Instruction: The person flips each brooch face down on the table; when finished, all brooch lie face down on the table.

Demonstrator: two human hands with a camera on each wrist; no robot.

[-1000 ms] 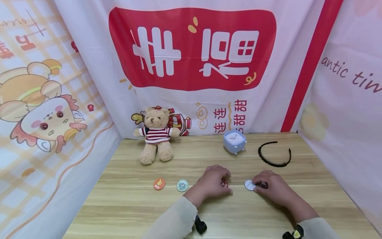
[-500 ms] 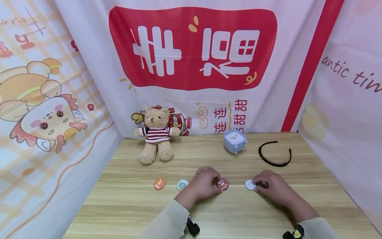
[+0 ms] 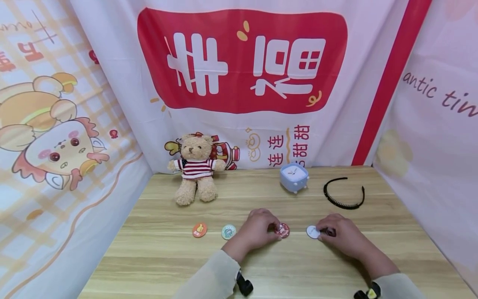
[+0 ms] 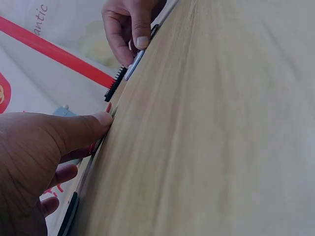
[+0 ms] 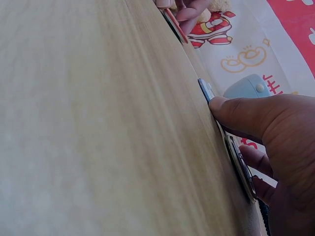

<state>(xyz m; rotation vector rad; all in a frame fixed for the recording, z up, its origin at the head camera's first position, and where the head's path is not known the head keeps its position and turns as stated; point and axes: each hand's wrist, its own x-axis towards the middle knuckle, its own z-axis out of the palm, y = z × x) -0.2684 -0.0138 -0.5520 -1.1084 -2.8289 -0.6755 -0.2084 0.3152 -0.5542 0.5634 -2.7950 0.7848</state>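
Observation:
My left hand (image 3: 257, 229) pinches the left edge of a red round badge (image 3: 284, 230) lying on the wooden table. In the left wrist view the thumb presses the rim of that red badge (image 4: 109, 108). To its right, across a small gap, my right hand (image 3: 347, 236) pinches a white round badge (image 3: 312, 232) between thumb and finger. Under the right hand's curved fingers lies a dark badge (image 3: 330, 231), partly covered. The right wrist view shows this dark badge (image 5: 239, 164) edge-on beside the white badge (image 5: 204, 89).
A mint badge (image 3: 228, 231) and an orange badge (image 3: 199, 230) lie left of the left hand. Behind stand a teddy bear (image 3: 196, 170) and a blue alarm clock (image 3: 293, 177). A black headband (image 3: 343, 204) lies at the back right. Printed cloth (image 3: 239, 120) walls the table.
My left hand, spread over the red badge a second ago, drew back left and took its left edge. The badge has since shifted slightly right. My right hand stays in place.

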